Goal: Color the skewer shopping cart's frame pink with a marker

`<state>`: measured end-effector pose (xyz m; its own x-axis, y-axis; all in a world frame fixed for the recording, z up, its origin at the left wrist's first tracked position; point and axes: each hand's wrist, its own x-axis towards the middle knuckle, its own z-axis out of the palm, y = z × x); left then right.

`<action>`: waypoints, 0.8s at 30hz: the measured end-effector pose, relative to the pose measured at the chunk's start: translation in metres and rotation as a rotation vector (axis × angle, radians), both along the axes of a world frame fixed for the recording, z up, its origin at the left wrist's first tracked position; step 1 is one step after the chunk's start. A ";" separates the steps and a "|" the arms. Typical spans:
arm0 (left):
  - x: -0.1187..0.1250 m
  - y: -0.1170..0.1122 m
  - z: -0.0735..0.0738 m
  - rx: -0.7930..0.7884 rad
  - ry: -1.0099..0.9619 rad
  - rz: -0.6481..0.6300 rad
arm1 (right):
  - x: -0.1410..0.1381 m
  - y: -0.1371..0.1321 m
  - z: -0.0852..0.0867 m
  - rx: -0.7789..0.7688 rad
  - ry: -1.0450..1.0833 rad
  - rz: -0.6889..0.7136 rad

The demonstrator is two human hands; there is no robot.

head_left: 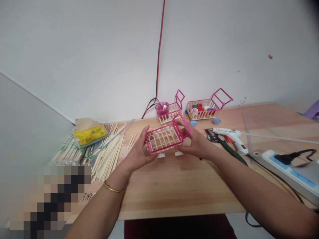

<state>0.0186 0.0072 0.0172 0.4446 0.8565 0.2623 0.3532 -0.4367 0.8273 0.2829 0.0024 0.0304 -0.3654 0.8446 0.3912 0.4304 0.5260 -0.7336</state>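
The left hand [139, 152] and right hand [196, 143] grasp a pink-rimmed stick cart [164, 138] between them, over the worktop [174, 196]. Loose sticks [107, 159] lie left of the left hand; a glue gun [232, 133] lies right of the right hand.

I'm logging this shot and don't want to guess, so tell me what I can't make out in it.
All in the head view:
- Left hand: some fingers are hidden by the stick basket.
- Yellow packet: its print is too small and blurred to read.
- Power strip: cut off by the right edge.
- Purple object: also cut off there, so I can't identify it.
- Lower left: pixel blocks mask what's behind.
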 end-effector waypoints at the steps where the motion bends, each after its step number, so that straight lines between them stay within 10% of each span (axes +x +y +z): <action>1: 0.000 0.000 0.000 0.002 -0.017 0.000 | 0.000 -0.001 0.001 -0.023 0.000 0.008; 24: 0.006 -0.001 0.001 -0.135 -0.315 -0.055 | -0.003 -0.004 0.016 -0.139 0.194 0.105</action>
<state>0.0245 0.0063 0.0187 0.4058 0.8700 0.2800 0.0500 -0.3271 0.9437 0.2798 -0.0013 0.0466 -0.3836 0.8565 0.3452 0.2232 0.4487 -0.8653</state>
